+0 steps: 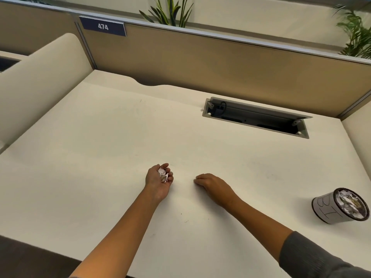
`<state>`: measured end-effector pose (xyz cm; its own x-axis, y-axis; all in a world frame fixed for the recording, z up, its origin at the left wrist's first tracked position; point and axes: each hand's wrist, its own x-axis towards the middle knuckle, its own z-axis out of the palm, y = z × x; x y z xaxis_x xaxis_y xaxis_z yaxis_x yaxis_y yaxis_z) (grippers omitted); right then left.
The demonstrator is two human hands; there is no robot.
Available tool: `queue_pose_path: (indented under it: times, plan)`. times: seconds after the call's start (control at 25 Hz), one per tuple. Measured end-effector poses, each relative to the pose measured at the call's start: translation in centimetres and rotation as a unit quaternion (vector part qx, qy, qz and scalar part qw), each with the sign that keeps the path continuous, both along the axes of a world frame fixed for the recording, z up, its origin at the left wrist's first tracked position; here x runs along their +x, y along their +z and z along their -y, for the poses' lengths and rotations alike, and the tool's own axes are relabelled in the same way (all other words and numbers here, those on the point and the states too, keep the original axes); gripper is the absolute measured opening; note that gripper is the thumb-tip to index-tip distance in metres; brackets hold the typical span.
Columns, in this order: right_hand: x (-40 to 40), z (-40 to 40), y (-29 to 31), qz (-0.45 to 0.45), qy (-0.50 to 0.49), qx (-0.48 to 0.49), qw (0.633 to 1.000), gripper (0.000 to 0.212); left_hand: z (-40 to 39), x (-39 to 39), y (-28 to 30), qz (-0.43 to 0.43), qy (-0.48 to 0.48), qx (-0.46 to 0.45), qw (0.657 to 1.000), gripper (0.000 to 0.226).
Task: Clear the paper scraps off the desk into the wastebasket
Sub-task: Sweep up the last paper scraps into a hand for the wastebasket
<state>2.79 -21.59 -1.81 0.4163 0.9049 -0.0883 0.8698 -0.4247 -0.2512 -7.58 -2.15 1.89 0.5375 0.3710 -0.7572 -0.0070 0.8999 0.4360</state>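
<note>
1. Two hands work over the desk (100, 157): the left hand (159, 182), palm up, cups a clump of paper scraps (163, 174) in curled fingers.
2. Right hand (210, 184) rests palm down just beside it, fingers loosely bent, grasping nothing visible.
3. Wastebasket (341, 206) stands well to the right of the right hand, already holding scraps.
4. Advice: keep the cupped palm level during carry; tip only above the rim.
</note>
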Motion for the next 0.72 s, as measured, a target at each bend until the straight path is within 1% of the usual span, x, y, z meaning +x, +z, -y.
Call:
queue_pose_path:
  times: [0.08, 0.16, 0.2, 0.24, 0.28, 0.32, 0.36, 0.4, 0.44, 0.48, 0.52, 0.56, 0.6, 0.64, 0.72]
  plan:
    - [-1.0, -0.1, -0.1, 0.009, -0.050, -0.017, 0.999, 0.028, 1.1, 0.5, -0.1, -0.005, -0.022, 0.007, 1.000, 0.032]
    - [-1.3, 0.0, 0.1, -0.011, -0.101, -0.011, 0.995, 0.024, 2.1, 0.9, -0.1, -0.007, -0.036, 0.010, 0.999, 0.031]
    - [-1.1, 0.2, 0.4, -0.052, -0.143, 0.013, 0.988, 0.023, 2.5, 1.1, -0.2, -0.007, -0.040, 0.010, 0.999, 0.031]
    - [-0.9, 0.5, 0.8, -0.114, -0.201, 0.051, 0.972, 0.022, 2.8, 1.3, -0.2, -0.008, -0.042, 0.010, 0.999, 0.031]
    - [-0.7, 0.9, 1.2, -0.192, -0.267, 0.103, 0.939, 0.020, 3.0, 1.5, -0.2, -0.012, -0.044, 0.012, 0.999, 0.031]
    - [-0.4, 1.4, 1.6, -0.274, -0.333, 0.166, 0.887, 0.017, 3.3, 1.6, -0.1, -0.017, -0.046, 0.016, 0.999, 0.031]
    - [-0.3, 1.9, 1.9, -0.357, -0.389, 0.225, 0.819, 0.014, 3.7, 1.8, 0.0, -0.021, -0.050, 0.019, 0.998, 0.031]
    - [-0.3, 2.2, 2.2, -0.445, -0.436, 0.280, 0.730, 0.014, 4.3, 2.0, 0.1, -0.025, -0.054, 0.022, 0.998, 0.031]
    - [-0.4, 2.3, 2.4, -0.542, -0.471, 0.331, 0.613, 0.014, 5.0, 2.3, 0.2, -0.028, -0.058, 0.026, 0.998, 0.031]
    - [-0.8, 2.2, 2.5, -0.632, -0.487, 0.375, 0.473, 0.015, 5.8, 2.6, 0.4, -0.030, -0.063, 0.033, 0.997, 0.032]
    - [-1.2, 2.1, 2.7, -0.698, -0.488, 0.399, 0.340, 0.016, 6.7, 3.0, 0.6, -0.031, -0.068, 0.043, 0.996, 0.032]
    - [-1.7, 1.9, 3.0, -0.736, -0.482, 0.407, 0.245, 0.017, 7.7, 3.4, 0.9, -0.030, -0.072, 0.057, 0.995, 0.031]
    - [-2.3, 1.5, 3.3, -0.757, -0.476, 0.405, 0.193, 0.018, 8.6, 3.7, 1.1, -0.030, -0.075, 0.075, 0.994, 0.031]
    - [-2.8, 1.2, 3.7, -0.766, -0.473, 0.400, 0.172, 0.017, 9.5, 4.0, 1.3, -0.031, -0.078, 0.098, 0.992, 0.031]
    - [-3.4, 0.7, 4.5, -0.764, -0.474, 0.405, 0.164, 0.018, 11.3, 4.5, 1.6, -0.031, -0.087, 0.152, 0.984, 0.033]
